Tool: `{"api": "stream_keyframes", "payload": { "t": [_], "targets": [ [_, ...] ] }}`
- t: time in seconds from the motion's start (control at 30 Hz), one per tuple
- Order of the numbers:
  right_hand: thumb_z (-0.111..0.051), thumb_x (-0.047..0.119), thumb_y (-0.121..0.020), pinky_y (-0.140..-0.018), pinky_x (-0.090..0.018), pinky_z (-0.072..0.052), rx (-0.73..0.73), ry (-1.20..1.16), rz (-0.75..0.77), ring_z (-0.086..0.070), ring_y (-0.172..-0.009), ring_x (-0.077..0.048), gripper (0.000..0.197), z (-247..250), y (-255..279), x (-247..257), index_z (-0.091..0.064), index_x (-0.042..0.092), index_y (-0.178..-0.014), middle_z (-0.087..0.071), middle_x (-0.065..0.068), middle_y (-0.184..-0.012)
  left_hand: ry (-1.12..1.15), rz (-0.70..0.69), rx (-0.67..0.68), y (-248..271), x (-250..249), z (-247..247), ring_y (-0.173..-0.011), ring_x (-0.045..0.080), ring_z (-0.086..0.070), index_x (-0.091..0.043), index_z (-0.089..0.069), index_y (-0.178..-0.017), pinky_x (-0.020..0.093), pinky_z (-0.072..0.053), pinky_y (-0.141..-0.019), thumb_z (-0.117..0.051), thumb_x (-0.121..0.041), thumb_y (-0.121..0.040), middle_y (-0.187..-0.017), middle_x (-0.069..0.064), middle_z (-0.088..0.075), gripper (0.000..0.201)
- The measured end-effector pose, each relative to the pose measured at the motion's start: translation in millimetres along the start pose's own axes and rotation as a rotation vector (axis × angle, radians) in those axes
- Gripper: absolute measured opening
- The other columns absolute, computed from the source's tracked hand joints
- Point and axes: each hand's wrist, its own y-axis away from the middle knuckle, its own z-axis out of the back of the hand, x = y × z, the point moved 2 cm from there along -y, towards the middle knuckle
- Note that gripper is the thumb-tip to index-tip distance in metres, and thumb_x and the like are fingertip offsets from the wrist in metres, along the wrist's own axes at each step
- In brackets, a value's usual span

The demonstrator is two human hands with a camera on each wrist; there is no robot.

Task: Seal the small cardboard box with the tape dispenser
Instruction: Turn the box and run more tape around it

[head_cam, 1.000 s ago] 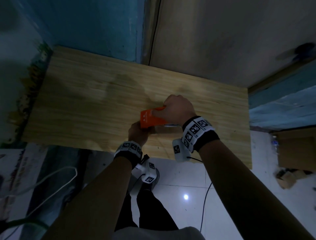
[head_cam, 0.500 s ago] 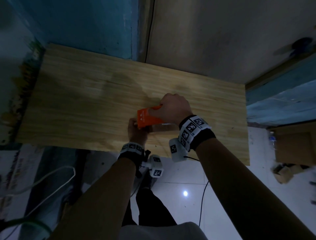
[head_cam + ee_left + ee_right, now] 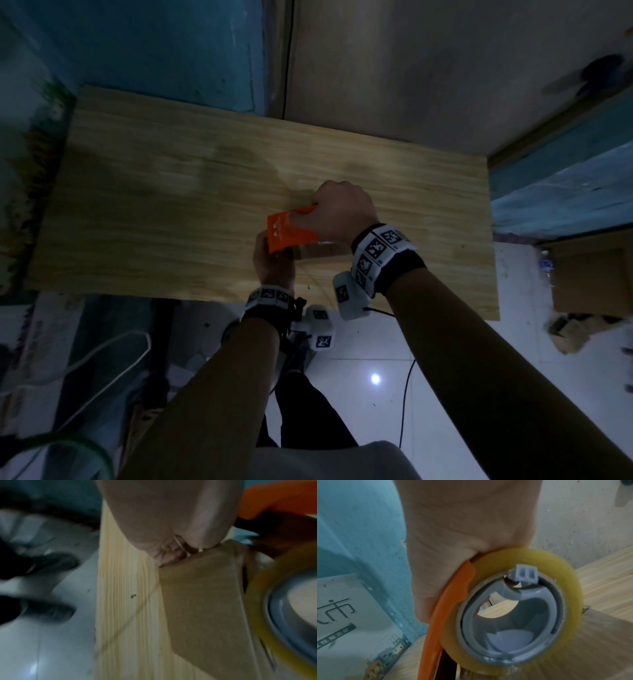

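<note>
The small brown cardboard box [image 3: 317, 250] lies on the wooden table [image 3: 154, 212] near its front edge, mostly hidden under the hands; its side [image 3: 202, 601] fills the left wrist view. My right hand [image 3: 337, 212] grips the orange tape dispenser [image 3: 286, 233] and holds it on top of the box. The yellowish tape roll [image 3: 518, 615] sits on a grey hub, against the box top [image 3: 582, 649]. My left hand [image 3: 272, 257] holds the box's left end, fingers [image 3: 171, 553] curled at its corner.
A blue wall [image 3: 154, 44] and a grey wall [image 3: 445, 68] stand behind the table. Right of the table, a larger cardboard box [image 3: 596, 277] and a bottle [image 3: 547, 265] sit on the white tiled floor. White cables [image 3: 113, 353] lie at the lower left.
The dispenser and right hand have stayed on the box with only a slight shift; the left hand has slid a little up along the box's left end.
</note>
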Motion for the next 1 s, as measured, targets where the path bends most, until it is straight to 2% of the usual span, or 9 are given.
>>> {"api": "stream_keyframes", "payload": {
  "t": [0.13,0.3,0.4,0.5,0.6,0.67,0.73,0.8,1.0],
  "targets": [
    [-0.049,0.081,-0.071,-0.059,-0.028,-0.04,0.0,-0.003,0.002,-0.057,-0.065,-0.019,0.06,1,1,1,-0.051,0.022,-0.062,-0.054,0.003,-0.064,-0.001,-0.043,0.005,3,-3,0,-0.063,0.002,-0.058,-0.021,-0.061,-0.08,0.017,-0.047,-0.061,-0.048,0.002,-0.096,-0.075,-0.002,-0.06,0.031],
    [-0.05,0.081,-0.073,-0.058,-0.028,-0.038,0.004,-0.008,-0.005,-0.054,-0.064,-0.018,0.059,2,3,1,-0.052,0.022,-0.062,-0.054,0.004,-0.065,-0.196,-0.099,0.021,3,9,2,-0.085,0.026,-0.063,-0.012,-0.065,-0.093,0.032,-0.047,-0.072,-0.052,-0.015,-0.096,-0.088,0.008,-0.068,0.014],
    [-0.049,0.081,-0.073,-0.06,-0.029,-0.039,-0.002,-0.004,-0.001,-0.056,-0.068,-0.02,0.059,2,3,1,-0.051,0.023,-0.065,-0.052,0.005,-0.066,-0.297,-0.09,0.068,2,14,6,-0.09,0.03,-0.062,-0.005,-0.061,-0.108,0.032,-0.044,-0.072,-0.044,-0.021,-0.099,-0.099,0.014,-0.067,0.025],
    [-0.051,0.08,-0.073,-0.064,-0.03,-0.044,0.002,-0.036,-0.003,-0.059,-0.071,-0.022,0.058,2,3,-1,-0.054,0.022,-0.069,-0.054,0.004,-0.068,-0.329,-0.06,0.192,9,10,11,-0.084,0.021,-0.055,-0.011,-0.056,-0.1,0.036,-0.043,-0.078,-0.036,-0.019,-0.1,-0.095,0.005,-0.059,0.022],
    [-0.051,0.079,-0.073,-0.067,-0.032,-0.048,-0.005,-0.031,0.004,-0.06,-0.073,-0.024,0.06,4,5,1,-0.056,0.019,-0.074,-0.054,0.003,-0.07,-0.477,-0.073,0.392,14,7,9,-0.079,0.002,-0.047,-0.034,-0.048,-0.085,0.024,-0.043,-0.079,-0.039,-0.014,-0.101,-0.088,-0.014,-0.049,0.027],
    [-0.053,0.077,-0.075,-0.068,-0.032,-0.049,-0.001,-0.036,0.002,-0.058,-0.072,-0.024,0.059,6,6,1,-0.055,0.019,-0.076,-0.053,0.002,-0.069,-0.499,-0.152,0.459,13,11,8,-0.088,0.008,-0.056,-0.027,-0.055,-0.105,0.017,-0.049,-0.074,-0.056,-0.024,-0.091,-0.103,-0.003,-0.058,0.014],
    [-0.053,0.078,-0.075,-0.068,-0.033,-0.048,-0.004,-0.039,0.001,-0.056,-0.073,-0.025,0.06,6,7,1,-0.054,0.018,-0.076,-0.052,0.002,-0.069,-0.571,-0.26,0.447,11,19,7,-0.104,0.014,-0.061,-0.026,-0.053,-0.123,0.028,-0.054,-0.083,-0.071,-0.05,-0.076,-0.117,-0.002,-0.06,0.056],
    [-0.053,0.078,-0.075,-0.068,-0.033,-0.047,-0.014,-0.034,-0.001,-0.056,-0.075,-0.025,0.061,6,7,1,-0.054,0.017,-0.079,-0.052,0.001,-0.072,-0.569,-0.286,0.419,12,21,6,-0.107,0.014,-0.062,-0.03,-0.055,-0.121,0.035,-0.056,-0.083,-0.076,-0.065,-0.063,-0.116,-0.007,-0.063,0.071],
    [-0.05,0.08,-0.076,-0.068,-0.033,-0.049,-0.013,-0.049,0.014,-0.059,-0.076,-0.025,0.063,6,8,1,-0.058,0.018,-0.08,-0.053,0.002,-0.072,-0.377,-0.205,0.498,0,9,-1,-0.097,0.005,-0.067,-0.017,-0.064,-0.112,0.018,-0.055,-0.076,-0.089,-0.018,-0.064,-0.106,-0.005,-0.07,0.054]
  ]
}}
